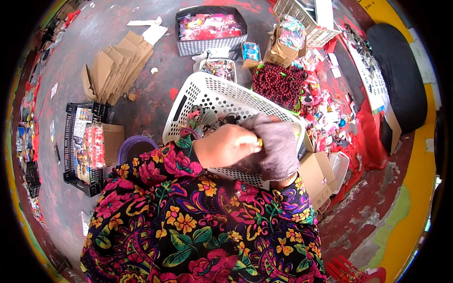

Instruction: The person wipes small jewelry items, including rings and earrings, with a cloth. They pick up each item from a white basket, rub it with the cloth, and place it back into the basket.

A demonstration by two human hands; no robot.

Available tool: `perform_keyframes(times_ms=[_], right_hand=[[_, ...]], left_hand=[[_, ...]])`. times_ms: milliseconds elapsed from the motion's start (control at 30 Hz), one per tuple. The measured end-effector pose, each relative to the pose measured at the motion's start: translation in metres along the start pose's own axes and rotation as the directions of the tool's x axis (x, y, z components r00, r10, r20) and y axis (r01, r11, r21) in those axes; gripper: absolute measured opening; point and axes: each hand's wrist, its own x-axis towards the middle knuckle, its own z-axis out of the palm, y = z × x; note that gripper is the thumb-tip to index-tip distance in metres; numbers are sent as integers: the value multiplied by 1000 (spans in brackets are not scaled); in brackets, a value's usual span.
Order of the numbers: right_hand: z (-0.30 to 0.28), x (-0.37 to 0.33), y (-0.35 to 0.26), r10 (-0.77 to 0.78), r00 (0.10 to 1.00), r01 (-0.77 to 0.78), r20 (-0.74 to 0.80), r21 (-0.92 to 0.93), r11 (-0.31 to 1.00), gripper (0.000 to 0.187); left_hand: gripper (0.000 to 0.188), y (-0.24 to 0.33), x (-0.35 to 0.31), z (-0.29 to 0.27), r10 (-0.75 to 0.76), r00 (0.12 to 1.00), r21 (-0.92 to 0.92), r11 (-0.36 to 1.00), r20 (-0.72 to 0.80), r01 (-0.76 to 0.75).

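My left hand (225, 146) is over the white perforated basket (178, 133), its fingers closed in a pinch. A tiny yellow piece (260, 142) shows at the fingertips; I cannot make out what it is. Beside them, a greyish-mauve cloth (279, 150) is draped over my right hand. The cloth hides that hand's fingers; below it a bracelet (287, 179) shows at the wrist. Inside the basket, left of the cloth, lie dark hair ties or bands and a grey-green ribbon-like bunch (204, 116), partly hidden by my left hand.
A purple bucket (123, 152) and a black crate (71, 141) stand at left, below folded cardboard (111, 68). Beyond the basket are a patterned bin (207, 46) of packets and dark red beads (278, 85). An open carton (317, 175) stands at right, near scattered trinkets (332, 115).
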Motion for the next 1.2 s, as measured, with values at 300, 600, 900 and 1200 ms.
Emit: perform_keyframes(times_ms=[300,600,900,1200], right_hand=[[9,3,8,193,966,-216,-174,-127,968,24],[12,-9,-7,392,909,-290,-142,460,839,16],[-3,-3,-10,241,967,-253,-78,-276,927,17],[13,-13,21,275,887,-309,-370,-34,950,19]], left_hand=[[20,-12,0,-24,-499,841,-973,-24,210,229],[21,-5,-3,-9,-475,849,-943,105,233,317],[14,-1,3,-14,-401,848,-899,116,346,422],[22,-10,-1,-23,-450,873,-982,-65,186,176]])
